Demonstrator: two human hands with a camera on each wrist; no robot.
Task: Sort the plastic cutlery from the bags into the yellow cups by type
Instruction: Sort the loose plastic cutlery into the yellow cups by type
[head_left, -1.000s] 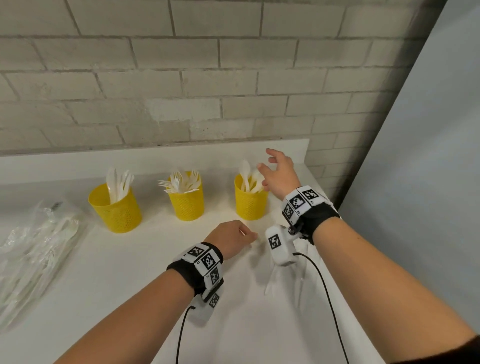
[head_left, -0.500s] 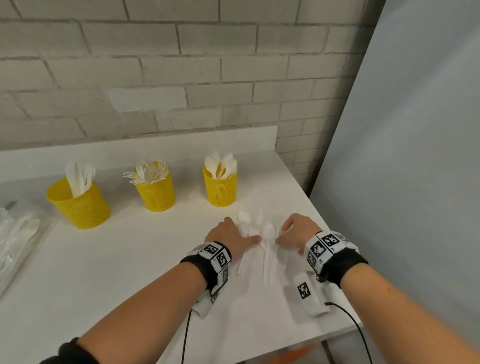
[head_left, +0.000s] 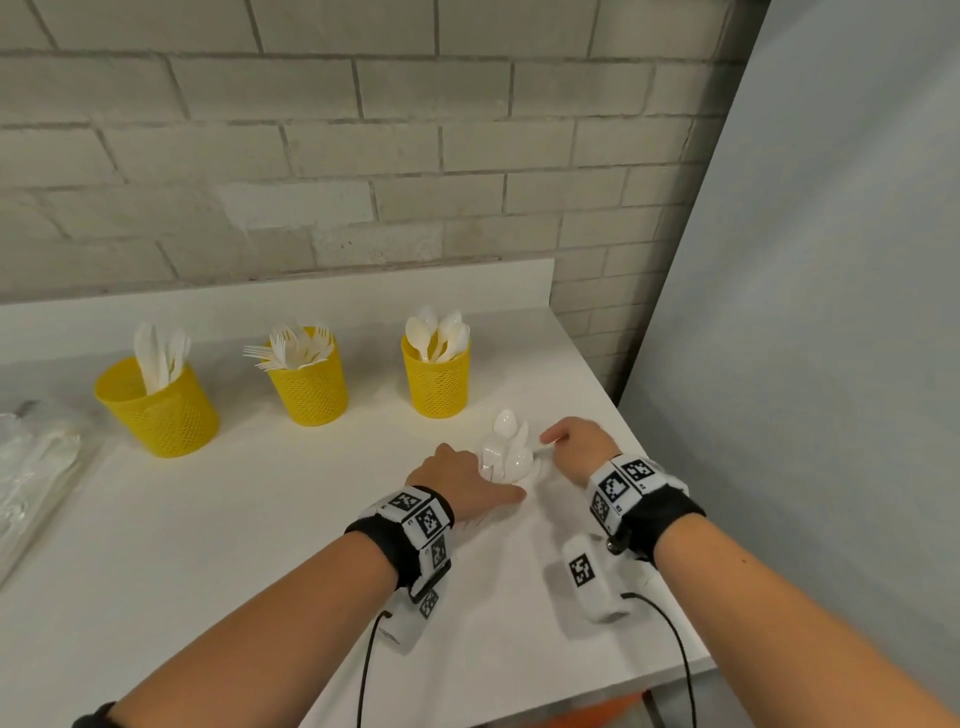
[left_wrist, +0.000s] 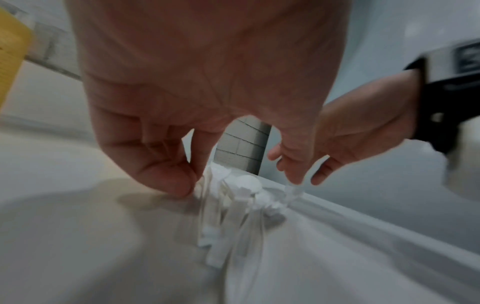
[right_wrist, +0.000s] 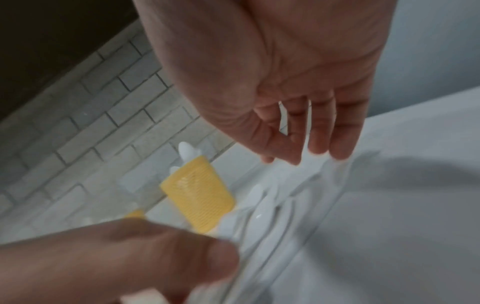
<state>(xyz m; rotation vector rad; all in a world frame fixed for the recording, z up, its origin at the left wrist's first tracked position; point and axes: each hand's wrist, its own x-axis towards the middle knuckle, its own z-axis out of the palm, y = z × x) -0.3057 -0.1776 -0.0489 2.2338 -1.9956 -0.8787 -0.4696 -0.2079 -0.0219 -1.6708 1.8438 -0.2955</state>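
You won't find a word, number or brand here that can be read. Your left wristband (head_left: 418, 517) and right wristband (head_left: 621, 486) carry black-and-white square code markers. One more marker sits on the white camera unit (head_left: 584, 571) below your right wrist.

Wide bare stretch of white countertop (head_left: 234, 519) left of left hand (head_left: 457, 480), free for a pass. Along the back, a row of obstacles: yellow mesh plastic cup of knives (head_left: 158, 410), yellow mesh plastic cup of forks (head_left: 311, 389), yellow mesh plastic cup of spoons (head_left: 436, 384). Open gaps between cups, fork tines splayed over the left gap. Clear plastic bag of white spoons (head_left: 506, 457) upright between both hands, pinched each side, near the spoon cup. Right hand (head_left: 576, 447) near counter's right edge, grey wall panel (head_left: 831, 312) beyond. Heap of clear plastic cutlery bags (head_left: 36, 467) at far left edge.
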